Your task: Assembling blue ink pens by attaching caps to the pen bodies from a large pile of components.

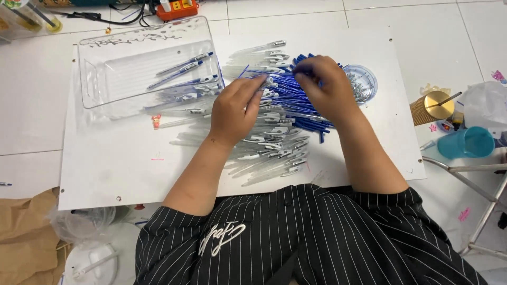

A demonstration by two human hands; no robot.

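While both hands work over the heap, the scene reads so:

Left hand (235,112): curled, fingertips pinched on a clear pen barrel (268,82) at the top of the heap; whether anything more sits in the palm I cannot tell.
Right hand (323,87): fingers bent down and pressed onto the blue refills (289,95), thumb and forefinger pinching a few at their upper end.
Blue refills: a loose bundle of thin blue tubes lying across the middle of the white board (105,169), under and between both hands.
Clear pen barrels (269,150): a wide pile of see-through barrels with white clips, fanned from the upper middle of the board down toward the person's body — it touches the refills.
Clear tray (105,58): a rectangular see-through plastic tray on the upper left of the board, tilted, with decorative script moulded or printed along its far rim; it holds a few assembled blue pens (185,66).
Round lid (364,82): a small clear round container just beside the right hand, filled with tiny metal parts, too small to tell apart.
Sticker (156,121): a small red-and-pink figure on the board below the tray.
Teal cup (467,142): at the right, off the board, near a gold-capped brown cylinder (430,108).
Brown paper bag (26,232): lower left on the floor.
Orange power strip (177,8): beyond the tray — cables beside it.
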